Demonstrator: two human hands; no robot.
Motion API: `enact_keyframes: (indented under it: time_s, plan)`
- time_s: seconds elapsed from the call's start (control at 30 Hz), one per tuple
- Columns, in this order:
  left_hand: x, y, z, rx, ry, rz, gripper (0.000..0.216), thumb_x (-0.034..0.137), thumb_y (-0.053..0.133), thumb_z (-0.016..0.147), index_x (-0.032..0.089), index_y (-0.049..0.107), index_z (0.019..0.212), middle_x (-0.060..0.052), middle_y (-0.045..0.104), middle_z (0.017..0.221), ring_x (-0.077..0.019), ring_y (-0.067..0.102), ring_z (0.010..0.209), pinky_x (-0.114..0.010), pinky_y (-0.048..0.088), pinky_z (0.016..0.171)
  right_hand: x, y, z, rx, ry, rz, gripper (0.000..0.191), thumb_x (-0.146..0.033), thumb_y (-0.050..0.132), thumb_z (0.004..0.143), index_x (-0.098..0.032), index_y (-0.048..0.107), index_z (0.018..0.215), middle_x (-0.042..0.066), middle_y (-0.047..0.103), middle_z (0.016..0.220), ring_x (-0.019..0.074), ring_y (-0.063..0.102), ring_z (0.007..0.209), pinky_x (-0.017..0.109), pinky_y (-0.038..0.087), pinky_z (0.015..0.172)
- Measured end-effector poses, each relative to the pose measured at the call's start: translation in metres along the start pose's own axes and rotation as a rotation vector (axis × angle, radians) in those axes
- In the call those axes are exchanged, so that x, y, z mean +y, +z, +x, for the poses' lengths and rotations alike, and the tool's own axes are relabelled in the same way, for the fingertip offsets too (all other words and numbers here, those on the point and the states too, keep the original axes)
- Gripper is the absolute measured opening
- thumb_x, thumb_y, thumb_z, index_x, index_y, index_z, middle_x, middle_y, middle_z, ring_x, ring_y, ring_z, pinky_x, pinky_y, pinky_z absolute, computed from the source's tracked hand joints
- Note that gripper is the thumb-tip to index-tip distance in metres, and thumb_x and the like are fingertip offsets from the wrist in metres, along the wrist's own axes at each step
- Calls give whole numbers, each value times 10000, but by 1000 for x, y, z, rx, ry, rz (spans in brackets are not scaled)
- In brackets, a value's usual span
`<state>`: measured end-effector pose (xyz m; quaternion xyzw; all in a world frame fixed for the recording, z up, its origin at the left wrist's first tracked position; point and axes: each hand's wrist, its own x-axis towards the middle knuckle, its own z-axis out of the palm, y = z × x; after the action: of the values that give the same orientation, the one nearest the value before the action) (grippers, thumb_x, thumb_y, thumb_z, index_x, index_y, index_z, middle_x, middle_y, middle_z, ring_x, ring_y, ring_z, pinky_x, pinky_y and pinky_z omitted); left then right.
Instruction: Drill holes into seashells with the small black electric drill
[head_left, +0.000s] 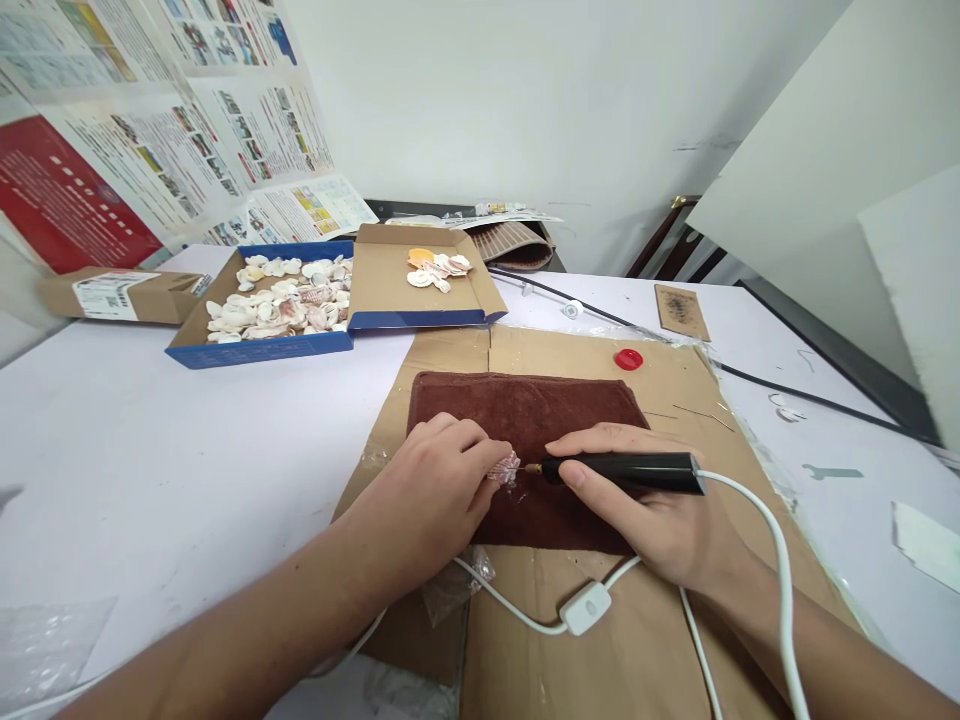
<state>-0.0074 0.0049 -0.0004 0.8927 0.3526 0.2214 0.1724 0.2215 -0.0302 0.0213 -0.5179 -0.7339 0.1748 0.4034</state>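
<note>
My left hand point(450, 475) is closed on a small pinkish-white seashell point(507, 466), pressing it down on a folded brown cloth point(525, 405). In my right hand point(652, 510) lies a slim black electric hand drill point(630, 471), held like a pen and pointing left. Its thin bit meets the shell's right edge, or comes very close to it; I cannot tell which. Pale dust or crumbs lie on the cloth just below the shell. From the drill's rear end runs a white cable point(772, 530). Fingers of my left hand hide most of the shell.
Brown cardboard point(540, 640) lies under the cloth, with a white inline switch point(586, 607) on it. A blue-edged box point(259, 353) of shells and its lid point(375, 270) stand at the back left. Rightward are a red cap point(628, 359), a black rod and a small wrench point(832, 472).
</note>
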Motion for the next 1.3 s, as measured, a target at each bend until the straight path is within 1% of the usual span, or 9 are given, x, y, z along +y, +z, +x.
enact_keyframes:
  time_s: [0.13, 0.23, 0.3, 0.47, 0.73, 0.87, 0.97, 1.17, 1.3]
  plan:
    - [-2, 1, 1, 1, -19, -15, 207, 166, 584, 1030, 174, 786, 1080, -90, 765, 1006, -275, 675, 901, -450, 566, 807, 0, -2, 1, -27, -43, 25, 120, -198, 713, 906, -225, 831, 913, 14, 859, 866, 163, 796, 734, 252, 633, 691]
    - [-3, 2, 1, 20, -40, -23, 179, 163, 631, 980, 166, 800, 1038, -79, 768, 931, -263, 683, 840, -428, 557, 772, -2, -2, -1, -46, -79, 4, 126, -176, 700, 909, -207, 822, 899, 26, 837, 799, 161, 768, 662, 261, 606, 613]
    - [-3, 3, 2, 39, -48, -27, 165, 155, 652, 952, 169, 805, 1012, -70, 770, 903, -254, 689, 828, -414, 554, 773, -4, -2, -2, -51, -114, -8, 130, -157, 691, 906, -201, 812, 886, 28, 825, 763, 160, 757, 626, 265, 599, 593]
    - [-4, 2, 2, 39, -71, -50, 170, 179, 646, 971, 187, 804, 1032, -58, 789, 932, -245, 707, 859, -403, 550, 798, -6, -3, -5, 34, -215, -37, 146, -112, 673, 909, -197, 792, 924, 48, 835, 787, 165, 774, 647, 255, 605, 590]
    - [-5, 0, 2, 22, -79, -74, 156, 195, 651, 987, 195, 796, 1046, -50, 799, 964, -246, 714, 876, -403, 552, 787, -1, 6, -9, 14, -200, 3, 153, -136, 696, 924, -232, 785, 1003, 19, 815, 795, 161, 741, 621, 290, 595, 588]
    - [-5, 0, 2, 37, -64, -74, 151, 185, 653, 981, 196, 793, 1039, -51, 793, 962, -241, 714, 865, -394, 555, 776, -5, 6, -9, 12, -203, 15, 173, -129, 684, 920, -242, 793, 992, 21, 816, 788, 171, 748, 613, 296, 605, 578]
    - [-4, 1, 2, 50, -53, -65, 159, 157, 656, 963, 192, 791, 1039, -55, 787, 960, -241, 708, 863, -393, 558, 782, -8, 7, -10, 3, -210, 16, 197, -111, 688, 912, -249, 792, 1006, 14, 814, 795, 162, 749, 619, 282, 612, 585]
    - [-2, 2, 2, 49, -59, -50, 167, 151, 646, 950, 188, 789, 1027, -57, 779, 934, -245, 698, 852, -403, 557, 783, -4, 11, -14, 63, -251, 21, 199, -120, 689, 911, -257, 774, 1027, 15, 784, 776, 160, 707, 586, 288, 588, 560]
    - [1, 2, 2, 63, -102, -47, 147, 151, 664, 910, 201, 786, 975, -39, 780, 896, -235, 702, 828, -391, 560, 774, -6, 8, -12, 7, -285, -16, 210, -98, 695, 910, -242, 757, 1049, 24, 783, 778, 162, 724, 606, 282, 601, 571]
